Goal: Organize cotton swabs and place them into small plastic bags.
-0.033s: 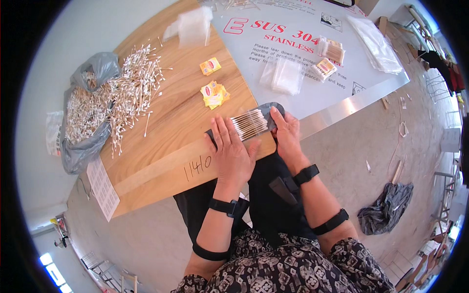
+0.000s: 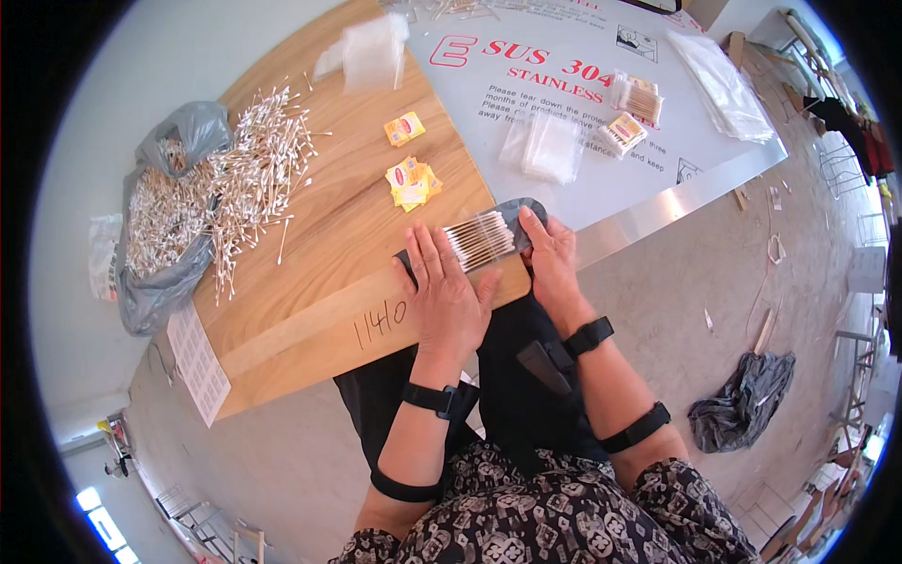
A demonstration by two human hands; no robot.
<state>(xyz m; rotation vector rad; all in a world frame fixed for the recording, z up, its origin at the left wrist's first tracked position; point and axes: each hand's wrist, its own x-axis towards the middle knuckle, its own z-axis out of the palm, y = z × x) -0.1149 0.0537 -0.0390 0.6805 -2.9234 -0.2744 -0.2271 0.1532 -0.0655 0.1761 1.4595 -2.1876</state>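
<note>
A row of cotton swabs (image 2: 480,239) lies side by side on a dark grey strip (image 2: 529,209) at the table's near right corner. My left hand (image 2: 445,291) rests flat over the left end of the row, fingers stretched and thumb apart. With thumb on top, my right hand (image 2: 554,259) pinches the strip's right end, just beyond the swabs; its other fingers are partly hidden underneath. Farther back on the wood lie a stack of yellow cards (image 2: 411,182) and a smaller stack of yellow cards (image 2: 404,128).
Loose cotton swabs (image 2: 254,155) spill from a grey plastic bag (image 2: 155,305) at the left. Clear bags (image 2: 552,148) and filled swab packs (image 2: 624,133) lie on the metal sheet (image 2: 639,202). A printed sheet (image 2: 199,362) overhangs the left edge. Dark plastic (image 2: 744,399) lies on the floor.
</note>
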